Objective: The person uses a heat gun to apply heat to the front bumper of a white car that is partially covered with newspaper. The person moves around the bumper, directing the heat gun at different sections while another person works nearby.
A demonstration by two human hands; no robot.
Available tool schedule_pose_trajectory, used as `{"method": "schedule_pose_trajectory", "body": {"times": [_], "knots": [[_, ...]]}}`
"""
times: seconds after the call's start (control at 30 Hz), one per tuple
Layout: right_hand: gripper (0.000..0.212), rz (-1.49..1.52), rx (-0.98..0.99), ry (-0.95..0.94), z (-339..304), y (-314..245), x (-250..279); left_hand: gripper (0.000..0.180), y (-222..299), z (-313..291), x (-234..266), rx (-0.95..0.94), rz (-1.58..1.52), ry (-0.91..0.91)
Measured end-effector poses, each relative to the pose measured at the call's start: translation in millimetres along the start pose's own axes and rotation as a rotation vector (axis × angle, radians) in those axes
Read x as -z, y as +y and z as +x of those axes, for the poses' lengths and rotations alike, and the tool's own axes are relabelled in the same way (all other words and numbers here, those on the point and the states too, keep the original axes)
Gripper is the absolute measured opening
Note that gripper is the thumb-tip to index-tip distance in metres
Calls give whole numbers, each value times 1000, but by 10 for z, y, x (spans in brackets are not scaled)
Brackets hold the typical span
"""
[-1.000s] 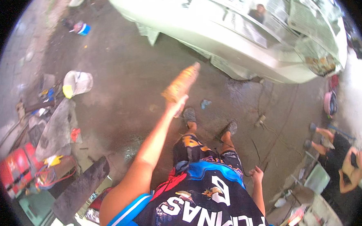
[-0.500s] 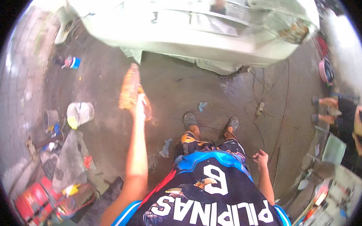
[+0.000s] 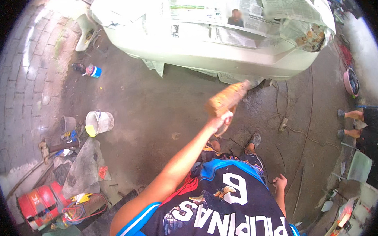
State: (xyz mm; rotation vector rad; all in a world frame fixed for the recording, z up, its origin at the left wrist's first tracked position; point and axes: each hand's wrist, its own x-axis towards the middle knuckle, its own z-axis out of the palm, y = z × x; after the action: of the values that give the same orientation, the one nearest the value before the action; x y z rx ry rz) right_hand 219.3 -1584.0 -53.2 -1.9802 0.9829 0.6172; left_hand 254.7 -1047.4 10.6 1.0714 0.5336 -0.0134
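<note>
My left hand [image 3: 220,121] is wrapped round the grip of a pistol-shaped, orange-brown tool [image 3: 227,99], blurred by motion. Its narrow end points up and right, towards the white car bumper [image 3: 220,56] but apart from it. Several newspaper sheets [image 3: 192,17] cover the car body above the bumper, and some paper hangs below its lower edge. Low on the right, beside my shorts, my right hand [image 3: 280,182] has its fingers curled on a thin dark cord [image 3: 267,176]. That cord runs across in front of my legs towards the tool; part of it is hidden.
To the left stand a white bucket [image 3: 105,122], a blue-banded can [image 3: 94,71] and a red metal container [image 3: 40,205]. Cords and an extension socket [image 3: 283,124] lie on the wet-looking floor. At the right a person [image 3: 371,127] is near a pink basin [image 3: 350,84].
My left hand has swung the tool from left to right, and its tip now slants up and right. The view has shifted, with the car and floor things sitting further right.
</note>
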Motion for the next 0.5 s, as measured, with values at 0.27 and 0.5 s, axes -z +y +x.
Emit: {"method": "schedule_pose_trajectory", "body": {"times": [0.27,0.5], "knots": [[56,128,-15,-132,-17,-59,-162,12,997,-473,1965,-314,22,602],[55,166,50,-204,114,-333,-322,13,1535,-647,2347,-540,-203,954]]}}
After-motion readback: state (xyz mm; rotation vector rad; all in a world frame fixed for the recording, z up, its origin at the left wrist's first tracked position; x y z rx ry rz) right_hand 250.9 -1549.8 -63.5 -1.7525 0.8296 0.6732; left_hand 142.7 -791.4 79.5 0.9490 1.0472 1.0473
